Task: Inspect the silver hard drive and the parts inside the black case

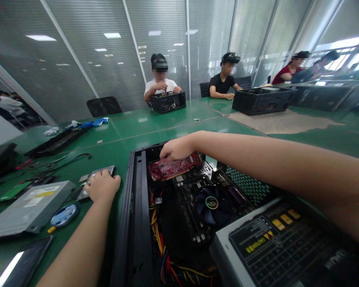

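An open black computer case (137, 223) lies in front of me on the green table (179, 123). My right hand (178, 149) reaches across it and is closed on the far edge of a red expansion card (173, 167), which stands over the motherboard. A round black cooler fan (212, 205) sits just below the card, and a grey power supply (275, 243) fills the near right corner. My left hand (102, 186) rests outside the case, fingers curled over a small silver hard drive (92, 181) lying on the table.
A grey optical drive (30, 207), a blue round tape (64, 215) and a dark side panel (20, 261) lie at left, with black cables (66, 161) behind. Other people sit at the far side with black cases (168, 102) (261, 99). An empty chair (104, 106) stands at back left.
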The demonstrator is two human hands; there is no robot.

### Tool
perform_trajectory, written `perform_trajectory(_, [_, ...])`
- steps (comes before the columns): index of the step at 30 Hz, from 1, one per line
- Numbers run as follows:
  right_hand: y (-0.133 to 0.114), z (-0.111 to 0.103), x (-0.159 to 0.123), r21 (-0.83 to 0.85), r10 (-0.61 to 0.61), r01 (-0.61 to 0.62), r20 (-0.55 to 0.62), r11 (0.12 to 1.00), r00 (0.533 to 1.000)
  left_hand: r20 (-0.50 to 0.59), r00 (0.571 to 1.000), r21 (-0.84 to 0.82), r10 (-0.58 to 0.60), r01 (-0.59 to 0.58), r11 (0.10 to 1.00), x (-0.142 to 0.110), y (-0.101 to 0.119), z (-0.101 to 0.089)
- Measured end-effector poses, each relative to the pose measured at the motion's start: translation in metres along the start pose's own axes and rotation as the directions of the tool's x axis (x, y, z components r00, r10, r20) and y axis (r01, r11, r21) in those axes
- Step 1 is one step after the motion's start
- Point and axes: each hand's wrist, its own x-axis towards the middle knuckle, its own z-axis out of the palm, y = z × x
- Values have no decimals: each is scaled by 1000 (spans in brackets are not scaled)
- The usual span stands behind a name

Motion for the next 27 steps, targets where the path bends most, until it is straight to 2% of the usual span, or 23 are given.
perform_trajectory(4, [-3,-2,-2,-72,69,-70,-13,995,998,-83,997,20,-1,3,1000,-1,0,0])
perform_trajectory(11, [-10,1,-2,-274,150,-136,32,952,988,-111,994,47,11,-6,999,1,-2,3])
perform_trajectory(17, [-18,4,3,-409,313,-236,131,881,941,-137,991,52,4,3,999,2,-4,9])
perform_trajectory(20, [-21,5,3,-440,357,-269,129,857,925,-146,989,53,-2,10,999,4,-5,12])
perform_trajectory(27, [-27,6,2,-467,379,-297,90,833,921,-157,988,60,-6,16,998,8,-9,17])
